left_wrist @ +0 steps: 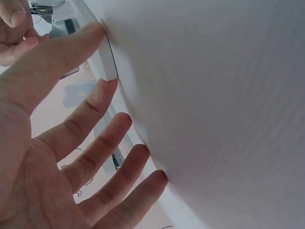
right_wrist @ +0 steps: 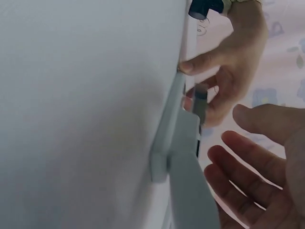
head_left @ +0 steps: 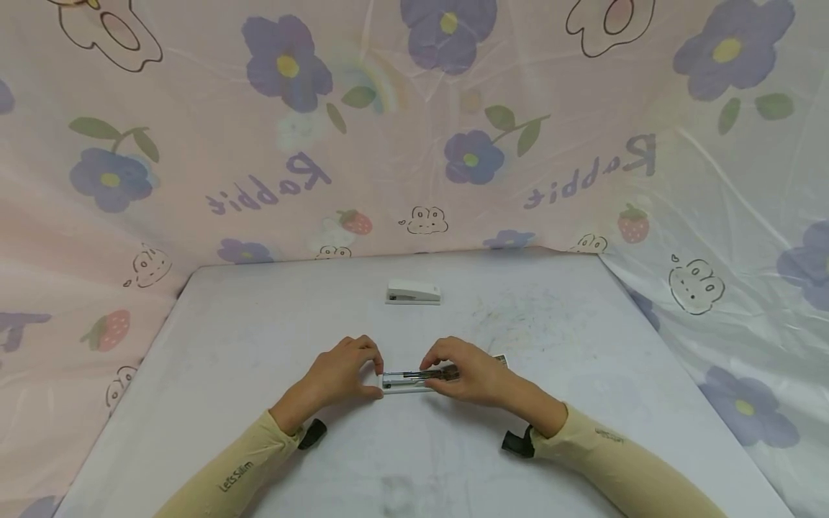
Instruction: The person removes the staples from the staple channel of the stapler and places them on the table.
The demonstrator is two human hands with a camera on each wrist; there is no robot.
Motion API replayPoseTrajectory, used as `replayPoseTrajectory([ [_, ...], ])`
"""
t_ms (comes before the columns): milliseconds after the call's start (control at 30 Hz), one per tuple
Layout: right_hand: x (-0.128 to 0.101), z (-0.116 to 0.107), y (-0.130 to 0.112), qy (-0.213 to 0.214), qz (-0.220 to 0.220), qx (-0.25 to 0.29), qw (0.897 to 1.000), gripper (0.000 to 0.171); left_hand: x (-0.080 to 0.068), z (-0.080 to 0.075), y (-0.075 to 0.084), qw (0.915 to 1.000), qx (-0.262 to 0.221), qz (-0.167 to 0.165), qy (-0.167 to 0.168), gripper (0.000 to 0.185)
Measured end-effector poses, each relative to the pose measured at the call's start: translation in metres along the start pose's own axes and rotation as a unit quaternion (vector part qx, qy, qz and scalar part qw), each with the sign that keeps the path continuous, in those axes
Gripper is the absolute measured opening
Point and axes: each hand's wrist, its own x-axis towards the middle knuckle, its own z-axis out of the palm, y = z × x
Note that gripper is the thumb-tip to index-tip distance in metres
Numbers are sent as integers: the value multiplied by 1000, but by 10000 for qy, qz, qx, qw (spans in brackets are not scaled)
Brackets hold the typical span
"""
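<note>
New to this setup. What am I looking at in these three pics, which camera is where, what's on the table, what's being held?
No machine here: a person works with two bare hands, in beige sleeves. The wide picture comes from a camera on the head, looking down at a pale table backed by a flowered cloth. The other two come from cameras strapped to each wrist, so they show fingers very close and tilted.

On the table lie a closed white stapler at the back and, near the person, a second stapler opened out flat. The left hand pinches its left end between thumb and fingers; the right hand rests fingertips on its right part. Whether it grips there is unclear.
</note>
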Motion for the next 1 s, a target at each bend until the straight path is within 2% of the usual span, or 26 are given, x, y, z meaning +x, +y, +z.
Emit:
replayPoseTrajectory([
  [233,8,12,0,-181,108,-73,9998,19,-1,0,1,10000,-34,-1,7,33],
  [367,9,16,-2,-220,48,-308,9993,19,-1,0,1,10000,-35,9,0,33],
  [733,11,21,-7,-330,171,-775,9963,22,-1,1,2,10000,-29,44,9,32],
  [1000,14,23,-8,-306,105,-834,9960,24,-1,-1,2,10000,15,66,23,33],
])
